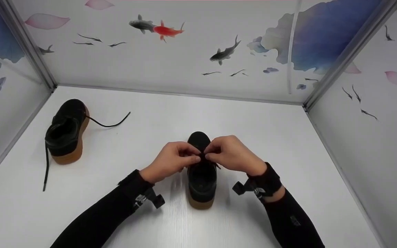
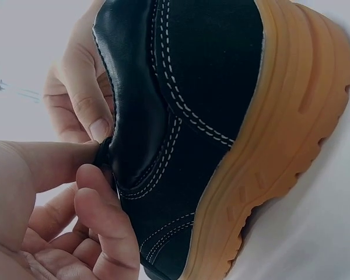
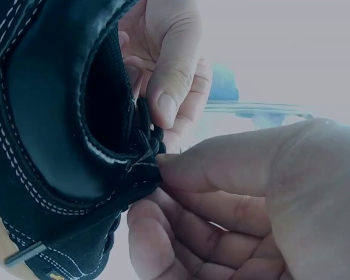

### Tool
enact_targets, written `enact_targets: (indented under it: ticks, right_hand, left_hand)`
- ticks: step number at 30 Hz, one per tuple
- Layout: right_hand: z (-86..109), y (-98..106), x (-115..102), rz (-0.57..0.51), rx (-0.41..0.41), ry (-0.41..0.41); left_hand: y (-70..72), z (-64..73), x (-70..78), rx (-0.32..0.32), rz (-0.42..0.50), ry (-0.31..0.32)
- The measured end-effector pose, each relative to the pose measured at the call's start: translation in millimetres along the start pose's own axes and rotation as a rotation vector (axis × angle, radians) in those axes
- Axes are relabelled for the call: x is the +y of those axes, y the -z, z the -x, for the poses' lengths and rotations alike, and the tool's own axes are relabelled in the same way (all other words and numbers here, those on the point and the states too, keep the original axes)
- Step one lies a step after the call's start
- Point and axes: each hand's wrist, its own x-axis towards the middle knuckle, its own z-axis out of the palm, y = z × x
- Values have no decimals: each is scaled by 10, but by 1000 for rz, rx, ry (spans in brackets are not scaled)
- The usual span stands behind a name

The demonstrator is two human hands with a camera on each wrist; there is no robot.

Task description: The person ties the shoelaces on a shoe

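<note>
A black shoe (image 1: 199,138) with white stitching and a thick tan sole (image 2: 291,99) stands upright on the white table, toe pointing away. Both hands meet over its lacing. The left hand (image 1: 171,157) pinches the black shoelace between thumb and fingers. From the other side, the right hand (image 1: 234,154) pinches the lace too, fingertips close to the left ones. A looped, crossed part of the shoelace (image 3: 144,125) shows between the hands in the right wrist view. One lace end with a metal tip (image 3: 24,255) hangs down the shoe's side. Fingertips partly hide the knot area.
Another black shoe (image 1: 64,146) stands at the table's left, with one loose lace (image 1: 107,126) trailing right and another (image 1: 47,168) trailing toward the front. White panels (image 1: 184,69) printed with fish and petals border the table (image 1: 143,113) at the back and both sides.
</note>
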Motion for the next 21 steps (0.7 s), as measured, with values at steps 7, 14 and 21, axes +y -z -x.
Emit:
enact_targets:
  ticks: [7, 14, 21]
  right_hand:
    - [2, -17, -21, 53, 23, -17]
    - [-23, -59, -45, 60, 64, -53]
    - [-40, -147, -77, 30, 106, -124]
  left_hand:
    - [13, 4, -4, -13, 33, 10]
    - [21, -6, -13, -10, 50, 15]
    - [27, -6, -29, -4, 69, 20]
